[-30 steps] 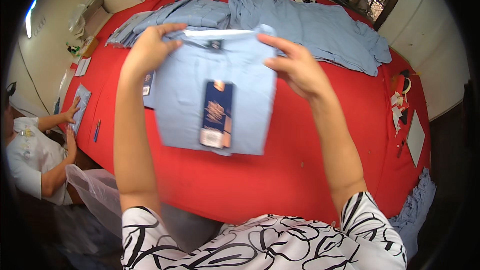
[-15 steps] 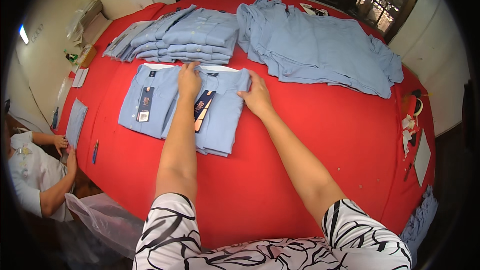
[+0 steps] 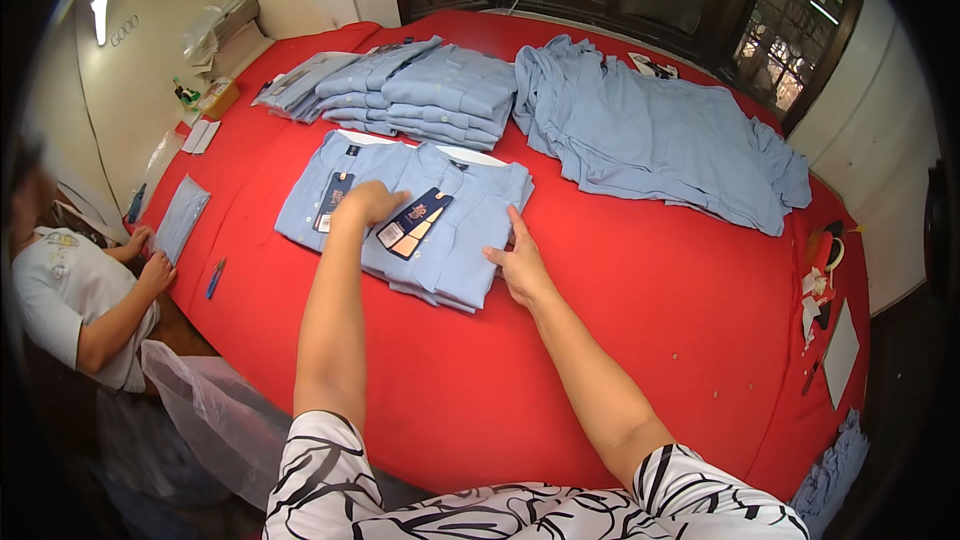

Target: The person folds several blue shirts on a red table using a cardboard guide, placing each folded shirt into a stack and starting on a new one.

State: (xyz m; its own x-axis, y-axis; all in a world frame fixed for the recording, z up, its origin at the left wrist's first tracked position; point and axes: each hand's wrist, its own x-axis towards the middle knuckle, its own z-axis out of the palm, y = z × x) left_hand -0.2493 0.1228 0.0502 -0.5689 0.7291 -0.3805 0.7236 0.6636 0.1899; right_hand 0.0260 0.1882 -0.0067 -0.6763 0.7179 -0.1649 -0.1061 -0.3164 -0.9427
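Observation:
Two light blue folded shirts lie side by side on the red cloth, each on top of further folded layers. The left shirt (image 3: 302,202) has a dark hang tag (image 3: 333,202) and is partly covered by my left forearm. A dark and peach hang tag (image 3: 415,225) lies slanted on the right shirt (image 3: 470,215). My left hand (image 3: 370,204) is over the place where the two shirts meet, beside the slanted tag; its fingers are mostly hidden. At the right shirt's side edge, my right hand (image 3: 522,265) has thumb and fingers apart, touching the edge.
Stacks of folded blue shirts (image 3: 445,90) stand behind. A heap of unfolded blue shirts (image 3: 650,130) spreads at the back right. On the left, a co-worker (image 3: 85,300) handles a folded blue piece (image 3: 183,220) near a blue pen (image 3: 215,278). Tape (image 3: 835,254) lies right.
My left hand has come from the right shirt's collar down toward the tags. My right hand has slid down the shirt's side. The slanted tag lies more tilted, and the view has shifted.

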